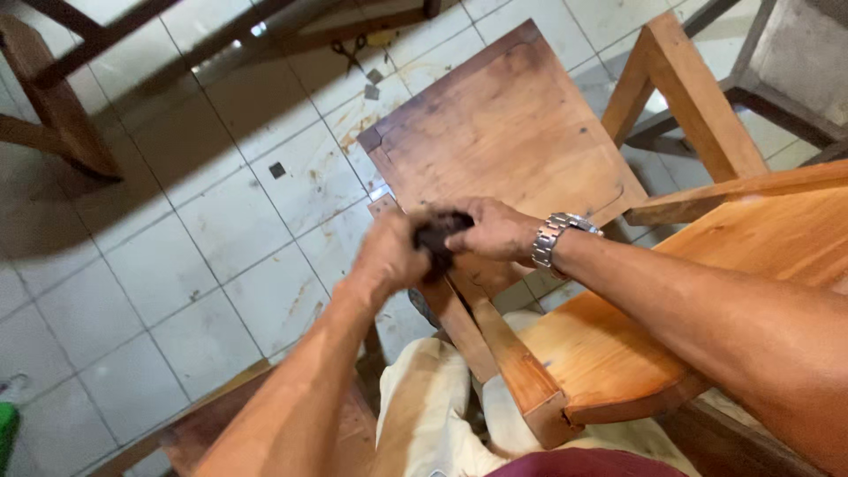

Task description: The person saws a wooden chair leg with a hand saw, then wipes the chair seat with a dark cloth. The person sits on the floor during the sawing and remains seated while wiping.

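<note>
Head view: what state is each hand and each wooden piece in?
Left hand: closed around a dark object, blurred.
Right hand: gripping the same dark object.
Wristwatch: fastened on the right wrist.
Dark-stained wooden panel: flat, tilted, off the floor.
Orange wooden chair frame: lying across the lap.

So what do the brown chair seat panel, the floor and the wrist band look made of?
The brown chair seat panel looks like solid wood, stained and unevenly worn, with visible grain. The floor looks like glazed white tile with grout lines and stains. The band on the right wrist looks like polished metal links. The dark object both hands grip is too blurred to tell.
</note>
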